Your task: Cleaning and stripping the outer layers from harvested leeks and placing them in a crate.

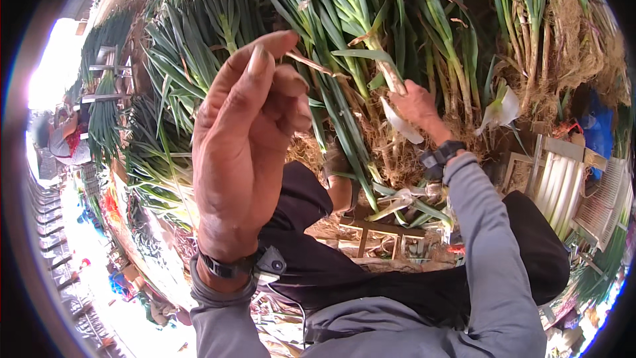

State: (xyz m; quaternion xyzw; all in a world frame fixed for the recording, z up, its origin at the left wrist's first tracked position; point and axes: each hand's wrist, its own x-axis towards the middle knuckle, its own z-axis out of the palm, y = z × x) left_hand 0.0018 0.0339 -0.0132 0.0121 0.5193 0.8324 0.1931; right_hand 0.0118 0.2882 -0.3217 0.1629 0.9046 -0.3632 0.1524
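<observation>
While our right hand (421,109) grips a leek (383,58) before the heaped leeks (189,59), hiding the stalk's lower end, our left hand (232,146) is raised, fingers curled; we cannot tell whether it pinches the dry strip (313,63) beside its fingertips.

The left hand (242,139) is raised at the left, palm turned right; its thumb (252,83) points far, the index finger (281,41) bends rightward beyond it, and the other fingers (291,83) curl loosely; the left forearm (228,318) rises from the near edge; the right hand (419,109) is right of the middle, closed in a grip; the right forearm (493,225) slants from near right toward far left.
</observation>
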